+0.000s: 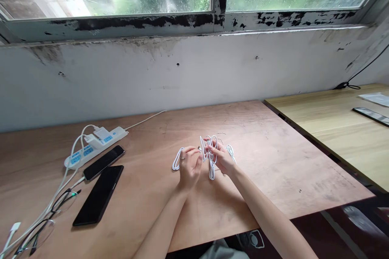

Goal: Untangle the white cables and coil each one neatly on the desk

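My right hand [223, 158] is closed around a loosely looped white charging cable [209, 143], lifted above the wooden table. To its left, my left hand [189, 169], with a ring on one finger, has its fingertips pinched by a small plug end [199, 149] of that cable. Beside the left hand lies a coiled white cable [176, 162]. Another bundled white cable [212, 172] is below and between the hands. Just past my right hand a third white coil [231, 151] rests on the table, partly hidden by the hand.
At the left, a white power strip [121, 131] holds two chargers with trailing cords. Two black phones [105, 162] [99, 196] and a pair of glasses [38, 226] lie near it. A lighter wooden table [340, 125] adjoins on the right, below the window wall.
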A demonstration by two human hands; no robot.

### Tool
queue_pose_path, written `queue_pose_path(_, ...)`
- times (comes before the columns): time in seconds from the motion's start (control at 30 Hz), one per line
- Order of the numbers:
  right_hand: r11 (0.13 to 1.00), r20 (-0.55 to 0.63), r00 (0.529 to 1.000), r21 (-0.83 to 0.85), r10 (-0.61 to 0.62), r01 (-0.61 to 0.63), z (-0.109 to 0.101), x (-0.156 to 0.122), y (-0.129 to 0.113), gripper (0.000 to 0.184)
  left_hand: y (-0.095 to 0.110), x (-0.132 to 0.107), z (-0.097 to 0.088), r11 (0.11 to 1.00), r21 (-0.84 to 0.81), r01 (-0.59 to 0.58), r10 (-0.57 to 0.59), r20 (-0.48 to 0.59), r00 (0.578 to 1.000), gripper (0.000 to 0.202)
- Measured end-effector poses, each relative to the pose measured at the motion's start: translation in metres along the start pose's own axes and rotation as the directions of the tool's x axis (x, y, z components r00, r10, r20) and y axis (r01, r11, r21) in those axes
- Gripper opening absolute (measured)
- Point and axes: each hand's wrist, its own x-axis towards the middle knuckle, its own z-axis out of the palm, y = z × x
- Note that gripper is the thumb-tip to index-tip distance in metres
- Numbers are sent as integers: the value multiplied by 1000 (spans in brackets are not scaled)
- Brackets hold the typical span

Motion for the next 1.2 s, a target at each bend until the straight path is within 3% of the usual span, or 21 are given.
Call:
queue_pose_path(0.07,1000,39,999,-15,5,-4,-2,0,-4,36,-2,2,1,967,-93,238,-238,8,971,23)
queue_pose_path(0.1,1000,68,998,-23,12,-11,-2,-1,-6,36,-4,3,2,919,-154,363,-358,59,932,29)
queue_pose_path(0.17,999,123,992,-38,24,-20,-1,-2,-10,36,-6,6,4,760,-282,585,-532,248,810,44)
queue_pose_path(0.27,997,175,983,-70,51,-39,1,-4,-13,39,-7,9,5,460,-414,786,-523,588,617,48)
queue_pose_path(0.33,993,183,981,-111,69,-49,0,-5,-14,40,-5,10,2,322,-469,822,-458,683,569,42)
queue_pose_path(0.47,972,125,992,-237,35,-5,-5,-3,-14,35,-3,13,-3,171,-578,798,-530,629,569,39)
queue_pose_path(0.63,905,62,998,-424,-11,36,-15,0,-13,32,-8,16,-6,126,-670,732,-665,490,563,44)
queue_pose_path(0.77,858,38,998,-510,-51,63,-18,0,-13,32,-11,19,-9,49,-743,667,-645,487,589,40)
queue_pose_path(0.9,877,-7,1000,-480,-18,13,-21,1,-13,36,-7,19,-11,142,-708,691,-596,496,631,39)
queue_pose_path(1.03,964,-59,993,-242,98,-109,-25,5,-14,49,-4,18,-10,245,-669,702,-515,523,679,38)
queue_pose_path(1.13,972,-90,980,-138,179,-190,-27,8,-17,39,-2,18,-9,246,-656,713,-488,552,676,37)
queue_pose_path(1.2,968,-120,977,-162,176,-194,-26,9,-19,33,-1,18,-8,262,-627,733,-491,567,661,38)
